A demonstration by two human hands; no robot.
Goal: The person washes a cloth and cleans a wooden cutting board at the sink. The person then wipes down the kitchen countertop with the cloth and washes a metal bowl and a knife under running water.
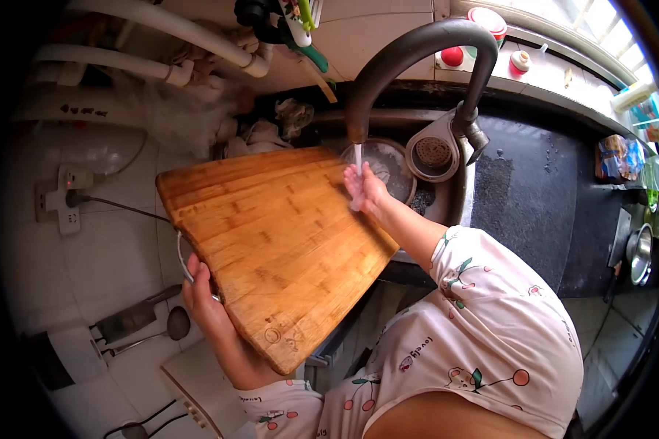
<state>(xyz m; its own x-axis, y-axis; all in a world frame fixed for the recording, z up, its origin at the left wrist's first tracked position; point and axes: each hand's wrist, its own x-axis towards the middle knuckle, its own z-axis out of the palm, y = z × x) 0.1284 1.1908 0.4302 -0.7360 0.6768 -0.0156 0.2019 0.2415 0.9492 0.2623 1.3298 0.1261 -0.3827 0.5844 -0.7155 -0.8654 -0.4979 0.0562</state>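
Note:
A large wooden cutting board [285, 241] is held tilted over the left part of the sink [467, 197]. My left hand [206, 301] grips the board at its left edge, beside a metal handle [184, 257]. Under the dark curved faucet [359, 102], my right hand [365, 189] has its fingers apart in a thin stream of water [358, 155], near the board's right edge. Behind that hand a round basin [389, 164] is partly visible in the sink. A drain strainer [433, 151] lies right of the basin.
Dark countertop [523, 197] extends right of the sink, with a cleaver [620, 235] and a metal bowl [641, 254] at its far end. A power strip [69, 199] and hanging knife [128, 320] are on the left wall. White pipes [176, 33] run above.

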